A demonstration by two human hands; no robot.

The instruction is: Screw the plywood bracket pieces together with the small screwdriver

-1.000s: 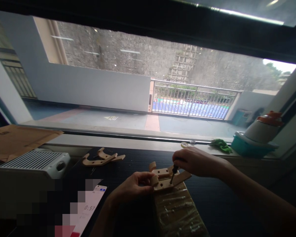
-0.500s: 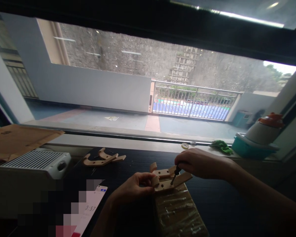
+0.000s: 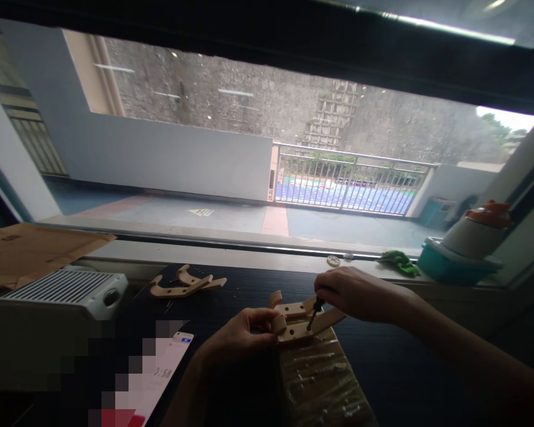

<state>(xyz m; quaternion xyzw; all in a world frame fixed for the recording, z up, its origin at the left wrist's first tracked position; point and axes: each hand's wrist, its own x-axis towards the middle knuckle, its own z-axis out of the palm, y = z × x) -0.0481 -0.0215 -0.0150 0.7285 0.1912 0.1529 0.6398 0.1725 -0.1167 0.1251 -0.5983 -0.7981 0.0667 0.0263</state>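
Observation:
My right hand is closed around the handle of a screwdriver. The tool slants downward, and its tip meets a hole in the nearer of two curved wooden hooks. That nearer wooden hook is pinched at its curled left end by my left hand. Behind it lies the farther wooden hook, with dark holes along its flat part. Both hooks rest at the far end of a long block wrapped in clear tape. Whether a screw sits under the tip is too small to tell.
More curved wooden hooks lie at the table's back left. A phone showing a timer is at the front left, near a white heater. Along the sill are a tape roll, a green cloth and a teal box.
Both hands hold nearly the same positions, with the screwdriver tip still at the hole. The phone's timer has advanced by one second, and the view has shifted slightly.

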